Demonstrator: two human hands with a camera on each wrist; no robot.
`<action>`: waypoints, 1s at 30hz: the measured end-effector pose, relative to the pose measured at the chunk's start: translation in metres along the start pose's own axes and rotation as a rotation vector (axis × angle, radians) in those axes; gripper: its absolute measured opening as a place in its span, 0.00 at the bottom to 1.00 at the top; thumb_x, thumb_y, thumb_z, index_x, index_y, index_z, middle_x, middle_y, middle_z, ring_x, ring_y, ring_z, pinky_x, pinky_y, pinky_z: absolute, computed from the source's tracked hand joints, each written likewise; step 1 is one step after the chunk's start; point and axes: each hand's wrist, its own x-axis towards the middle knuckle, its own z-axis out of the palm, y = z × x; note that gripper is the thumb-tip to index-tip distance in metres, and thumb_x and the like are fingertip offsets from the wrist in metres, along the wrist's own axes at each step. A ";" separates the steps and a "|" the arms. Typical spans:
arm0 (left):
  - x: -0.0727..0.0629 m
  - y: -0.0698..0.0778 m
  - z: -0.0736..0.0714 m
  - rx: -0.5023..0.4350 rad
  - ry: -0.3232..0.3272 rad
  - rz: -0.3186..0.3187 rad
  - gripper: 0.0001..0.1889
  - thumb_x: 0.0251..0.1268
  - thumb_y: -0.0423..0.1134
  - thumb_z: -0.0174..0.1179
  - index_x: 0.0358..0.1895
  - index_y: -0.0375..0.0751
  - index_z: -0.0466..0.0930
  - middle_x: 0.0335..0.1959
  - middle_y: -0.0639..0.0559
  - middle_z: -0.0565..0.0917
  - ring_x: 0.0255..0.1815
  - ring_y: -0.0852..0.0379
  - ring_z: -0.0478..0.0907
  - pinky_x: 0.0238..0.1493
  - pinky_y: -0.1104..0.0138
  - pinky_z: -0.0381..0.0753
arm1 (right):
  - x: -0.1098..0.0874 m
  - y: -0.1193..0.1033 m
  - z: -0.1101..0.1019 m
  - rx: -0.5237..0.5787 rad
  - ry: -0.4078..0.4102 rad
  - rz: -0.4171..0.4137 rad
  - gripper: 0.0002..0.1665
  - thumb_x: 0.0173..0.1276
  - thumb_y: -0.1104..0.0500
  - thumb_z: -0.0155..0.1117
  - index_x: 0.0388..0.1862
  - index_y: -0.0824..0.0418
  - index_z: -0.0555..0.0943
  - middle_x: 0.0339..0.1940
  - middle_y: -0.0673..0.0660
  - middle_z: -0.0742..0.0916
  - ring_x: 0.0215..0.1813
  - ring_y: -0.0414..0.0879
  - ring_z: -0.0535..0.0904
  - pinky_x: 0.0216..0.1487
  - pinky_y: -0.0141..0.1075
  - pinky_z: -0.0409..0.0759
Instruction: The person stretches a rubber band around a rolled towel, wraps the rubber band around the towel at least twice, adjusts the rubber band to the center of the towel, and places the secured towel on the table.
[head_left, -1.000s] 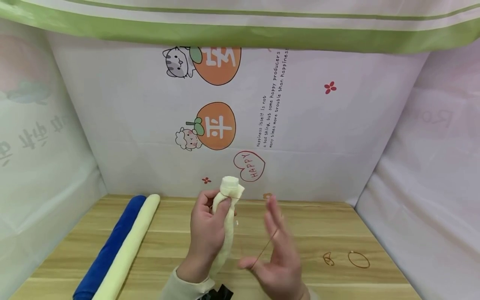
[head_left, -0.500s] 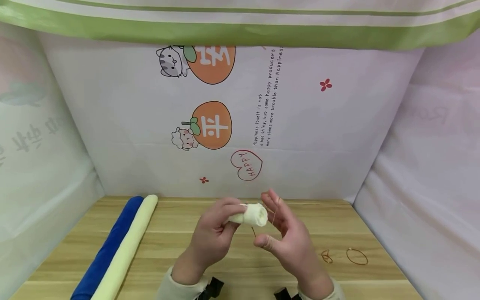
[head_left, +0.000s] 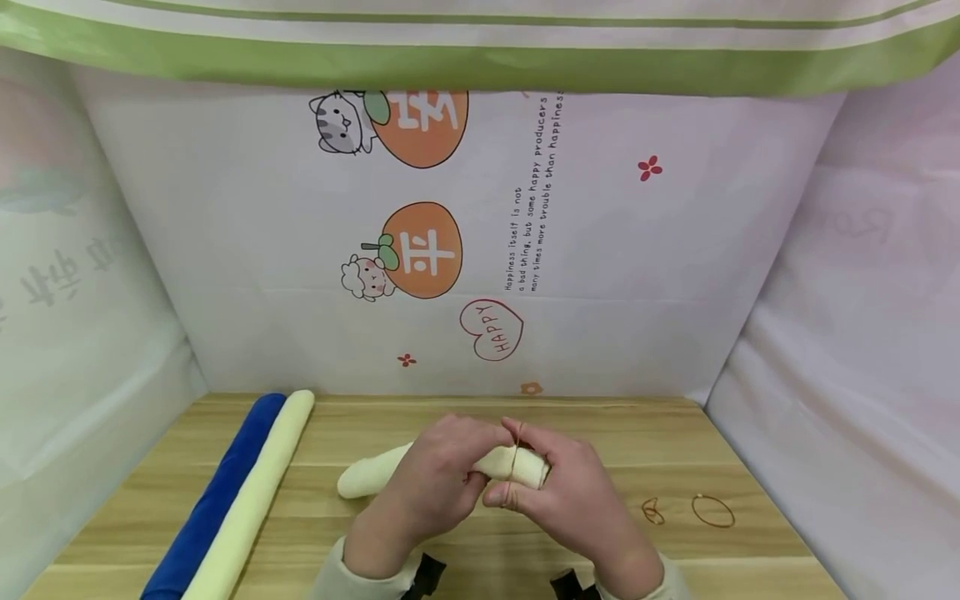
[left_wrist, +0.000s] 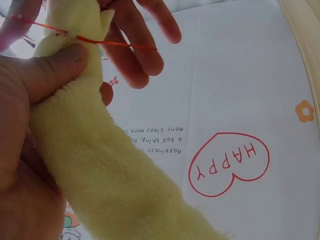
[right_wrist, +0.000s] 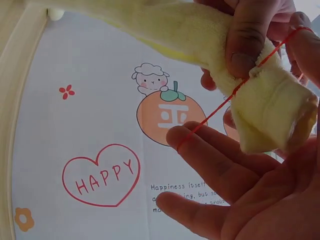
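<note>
A rolled pale yellow towel (head_left: 373,474) lies across the front of my body, just above the wooden table. My left hand (head_left: 431,479) grips it near its right end, with the thumb pressed against the plush in the left wrist view. Around that end runs a thin red rubber band (right_wrist: 215,111). Fingers and thumb of my right hand (head_left: 577,492) are spread apart inside the band and stretch it wide. In the right wrist view the towel's rolled end pokes through between them. The towel's underside is hidden.
On the table's left lie a blue rolled towel (head_left: 213,500) and a second pale yellow rolled towel (head_left: 253,500), side by side. To the right are a round rubber band (head_left: 712,524) and a twisted one (head_left: 652,512). A printed white cloth (head_left: 600,292) hangs behind.
The towel has swung from upright to nearly level, its wrapped end now pointing right. My right hand has come in from the right and brought the stretched band over that end.
</note>
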 end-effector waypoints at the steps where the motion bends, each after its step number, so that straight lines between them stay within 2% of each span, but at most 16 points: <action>1: 0.000 0.000 0.000 0.001 -0.004 -0.005 0.29 0.36 0.19 0.60 0.48 0.46 0.82 0.40 0.60 0.85 0.36 0.62 0.80 0.38 0.69 0.74 | 0.000 0.000 0.000 -0.002 -0.006 0.008 0.32 0.48 0.47 0.82 0.54 0.48 0.83 0.34 0.40 0.85 0.29 0.37 0.78 0.29 0.34 0.79; 3: 0.001 0.000 -0.001 -0.002 -0.007 -0.002 0.29 0.37 0.19 0.60 0.49 0.46 0.83 0.41 0.60 0.85 0.37 0.62 0.80 0.39 0.69 0.75 | 0.000 0.000 -0.001 -0.010 -0.017 0.023 0.25 0.50 0.44 0.80 0.48 0.43 0.84 0.29 0.39 0.83 0.25 0.37 0.76 0.25 0.34 0.77; 6: 0.001 -0.001 -0.001 -0.003 0.002 0.031 0.28 0.38 0.18 0.58 0.45 0.47 0.85 0.42 0.60 0.85 0.41 0.62 0.81 0.42 0.68 0.76 | 0.000 0.000 -0.002 -0.046 -0.029 0.044 0.16 0.53 0.41 0.77 0.38 0.41 0.84 0.24 0.39 0.80 0.23 0.36 0.74 0.22 0.33 0.74; 10: 0.001 -0.002 0.000 -0.003 0.004 0.052 0.24 0.43 0.19 0.58 0.42 0.48 0.86 0.42 0.60 0.85 0.43 0.62 0.81 0.44 0.67 0.77 | 0.001 0.001 -0.005 -0.055 -0.069 0.070 0.16 0.58 0.41 0.75 0.27 0.47 0.79 0.19 0.41 0.76 0.21 0.36 0.71 0.20 0.33 0.72; 13: 0.000 -0.002 0.002 -0.004 -0.003 0.038 0.21 0.46 0.21 0.61 0.43 0.48 0.85 0.42 0.60 0.85 0.42 0.62 0.81 0.43 0.67 0.76 | 0.002 0.000 -0.007 -0.032 -0.116 0.104 0.15 0.62 0.47 0.74 0.27 0.50 0.77 0.19 0.43 0.76 0.21 0.37 0.71 0.20 0.33 0.72; 17: -0.002 -0.001 0.005 -0.018 -0.011 -0.005 0.18 0.51 0.24 0.64 0.43 0.48 0.84 0.41 0.58 0.84 0.42 0.62 0.81 0.42 0.67 0.76 | 0.003 -0.002 -0.009 -0.014 -0.154 0.159 0.09 0.60 0.56 0.71 0.29 0.53 0.77 0.19 0.44 0.76 0.20 0.38 0.71 0.19 0.33 0.72; 23: -0.001 0.002 0.006 -0.130 -0.005 -0.127 0.11 0.59 0.28 0.66 0.44 0.46 0.83 0.42 0.60 0.84 0.43 0.64 0.79 0.44 0.67 0.76 | 0.002 -0.003 -0.009 0.046 -0.146 0.221 0.08 0.60 0.59 0.69 0.35 0.57 0.79 0.21 0.47 0.78 0.21 0.40 0.71 0.21 0.34 0.72; 26: -0.002 0.004 0.005 -0.227 0.022 -0.216 0.11 0.62 0.28 0.66 0.46 0.44 0.82 0.42 0.59 0.84 0.42 0.64 0.79 0.43 0.68 0.78 | 0.001 -0.002 -0.009 0.156 -0.134 0.218 0.10 0.62 0.60 0.69 0.41 0.60 0.79 0.27 0.51 0.80 0.26 0.43 0.74 0.26 0.35 0.76; 28: -0.003 0.005 0.003 -0.293 0.044 -0.291 0.11 0.64 0.29 0.65 0.48 0.44 0.82 0.42 0.58 0.84 0.40 0.63 0.78 0.41 0.67 0.79 | 0.002 -0.001 -0.009 0.326 -0.119 0.217 0.12 0.64 0.64 0.67 0.45 0.65 0.78 0.34 0.56 0.82 0.34 0.47 0.78 0.34 0.37 0.80; 30: -0.003 0.005 0.000 -0.354 0.073 -0.386 0.11 0.66 0.31 0.64 0.50 0.45 0.80 0.39 0.57 0.83 0.35 0.62 0.77 0.37 0.66 0.79 | 0.003 0.001 -0.011 0.542 -0.075 0.238 0.11 0.64 0.69 0.63 0.45 0.69 0.77 0.40 0.60 0.81 0.42 0.50 0.79 0.43 0.40 0.82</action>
